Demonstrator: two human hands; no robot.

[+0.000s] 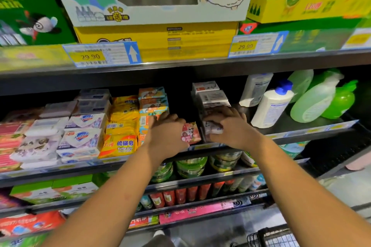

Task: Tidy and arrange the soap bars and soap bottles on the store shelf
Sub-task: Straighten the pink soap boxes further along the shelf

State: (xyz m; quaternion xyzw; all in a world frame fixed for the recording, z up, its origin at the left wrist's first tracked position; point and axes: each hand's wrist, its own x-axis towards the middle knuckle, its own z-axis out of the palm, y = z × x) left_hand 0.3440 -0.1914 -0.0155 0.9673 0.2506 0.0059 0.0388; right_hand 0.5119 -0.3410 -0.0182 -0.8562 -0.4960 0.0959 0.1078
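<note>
At the front edge of the shelf (313,130), a pink soap bar (191,133) is held at its left end by the curled left hand (167,134), apparently standing upright. Just to its right, a white soap bar (213,129) is gripped by the right hand (230,126), directly before the white stack (210,96), to which the right hand is judged nearer.

"29.90" on left price tag (91,56), "29.90" on right price tag (245,46), "Sulfur Soap" on yellow pack (120,145)
</note>
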